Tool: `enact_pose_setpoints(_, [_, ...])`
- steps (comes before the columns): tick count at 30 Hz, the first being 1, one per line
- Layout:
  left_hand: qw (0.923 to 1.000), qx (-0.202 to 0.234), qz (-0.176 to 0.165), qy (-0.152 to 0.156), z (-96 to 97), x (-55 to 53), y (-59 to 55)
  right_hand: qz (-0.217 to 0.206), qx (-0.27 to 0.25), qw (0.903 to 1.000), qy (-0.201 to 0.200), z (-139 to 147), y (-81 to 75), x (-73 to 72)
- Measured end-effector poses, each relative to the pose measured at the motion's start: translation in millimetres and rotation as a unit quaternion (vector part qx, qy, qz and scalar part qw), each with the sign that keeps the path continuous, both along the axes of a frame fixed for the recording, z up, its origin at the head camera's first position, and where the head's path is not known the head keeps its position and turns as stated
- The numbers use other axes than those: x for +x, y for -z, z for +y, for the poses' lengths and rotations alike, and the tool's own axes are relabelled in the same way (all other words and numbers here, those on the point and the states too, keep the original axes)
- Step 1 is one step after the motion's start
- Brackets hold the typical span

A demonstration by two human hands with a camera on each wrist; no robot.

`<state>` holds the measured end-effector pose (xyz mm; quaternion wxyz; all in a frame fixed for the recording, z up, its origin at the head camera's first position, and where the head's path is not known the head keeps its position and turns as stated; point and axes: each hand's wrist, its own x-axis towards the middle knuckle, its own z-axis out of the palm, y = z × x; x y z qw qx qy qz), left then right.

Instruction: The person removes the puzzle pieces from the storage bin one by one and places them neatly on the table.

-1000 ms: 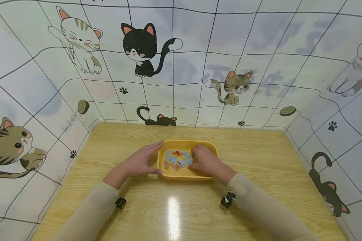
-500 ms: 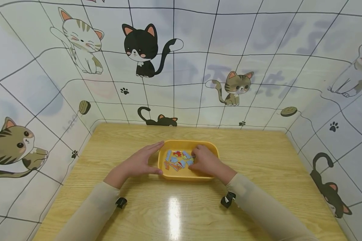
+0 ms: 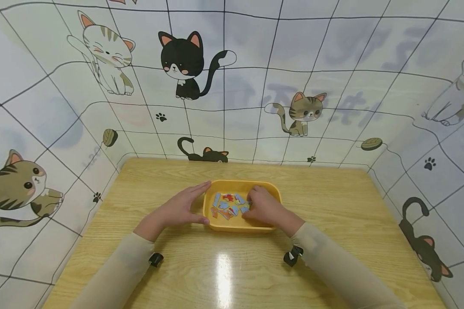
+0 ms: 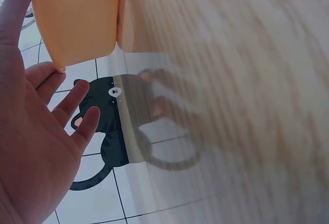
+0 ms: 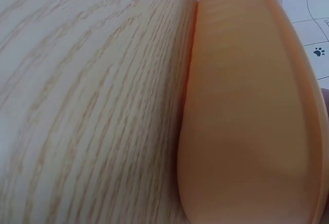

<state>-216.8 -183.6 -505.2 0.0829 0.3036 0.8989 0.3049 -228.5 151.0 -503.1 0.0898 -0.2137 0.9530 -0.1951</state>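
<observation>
A yellow rectangular tray (image 3: 239, 227) sits on the wooden table in the head view. Inside it lie several small flat pieces (image 3: 233, 210), light blue, orange and red, irregular in outline like puzzle pieces. My left hand (image 3: 181, 208) is at the tray's left end, thumb and fingers spread apart and touching the rim. In the left wrist view the fingers of that left hand (image 4: 38, 126) look loosely extended beside the tray's outer wall (image 4: 77, 18). My right hand (image 3: 266, 208) reaches into the tray's right half, fingers bent down by the pieces. Its fingertips are partly hidden. The right wrist view shows mostly the tray wall (image 5: 247, 111).
The wooden table (image 3: 178, 266) extends around the tray, with a bright light reflection in front. Behind and to both sides stand white gridded wall panels (image 3: 232, 86) printed with cartoon cats. A small black device (image 3: 156, 259) is strapped at each wrist.
The head view shifts very slightly, moving the whole scene a little to the right. Both hands, the tray and the pieces keep almost the same places.
</observation>
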Motion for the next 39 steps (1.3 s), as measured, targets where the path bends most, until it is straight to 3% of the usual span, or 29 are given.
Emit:
enact_pose_setpoints(7, [1.0000, -0.008, -0.004, -0.002, 0.2, -1.1, 2.8, -0.002, -0.022, 0.9997, -0.008, 4, -3.9, 2.8])
enact_pose_setpoints(17, [1.0000, -0.007, 0.005, 0.002, -1.7, -5.0, 5.5, 0.043, -0.069, 0.9962, -0.032, 17, -17.9, 5.5])
enact_pose_setpoints(27, [1.0000, -0.002, 0.003, 0.003, -2.9, -6.1, 7.7, 0.102, -0.155, 0.9817, -0.043, 34, -26.9, 13.0])
enact_pose_setpoints(39, [1.0000, -0.006, 0.002, 0.003, -2.2, -3.6, 6.2, 0.117, -0.182, 0.9759, -0.025, 62, -29.4, 18.3])
